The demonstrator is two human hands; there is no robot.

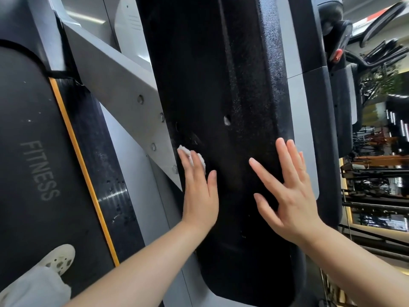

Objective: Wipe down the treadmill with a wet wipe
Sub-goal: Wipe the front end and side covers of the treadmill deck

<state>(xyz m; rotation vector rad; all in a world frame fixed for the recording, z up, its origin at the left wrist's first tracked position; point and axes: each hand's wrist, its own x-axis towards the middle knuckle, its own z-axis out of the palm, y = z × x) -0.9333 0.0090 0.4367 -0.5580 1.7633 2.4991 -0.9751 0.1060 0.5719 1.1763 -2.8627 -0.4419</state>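
A: Head view. Where's the wet wipe (192, 156)?

B: Small white wad, under the left hand (200, 196), pressed flat against the black textured panel (221, 85) of the treadmill. Wipe sits near the panel's left edge, just beside the grey strut (124, 85) w/ its bolts. Only bits of it show past the fingertips.

A: Left fingers (194, 167)?

B: Straight, held together, laid over the wipe. Thumb out to the right, flat on the panel. No pinch; the flat of the hand pushes it on.

A: Right hand (294, 196)?

B: Open palm on the same panel, well apart from the left. Fingers (285, 160) spread wide, pointing up, thumb low and out to the left. Holds nothing. Fingertips seem to touch the surface; whether the palm does too, can't tell.

A: Panel condition?

B: Speckled, pale flecks thicker toward the right edge. One small hole (227, 120) mid-panel, above and between both hands.

A: Rest of frame?

B: Running belt (28, 151) at left, dark, lettered "FITNESS", w/ an orange stripe (81, 165) along its edge. Side rail next to it shows droplets. Bottom left: pale shoe (60, 258) on the belt, grey trouser leg (33, 289) above it. Far right, more gym gear (374, 173), blurred.
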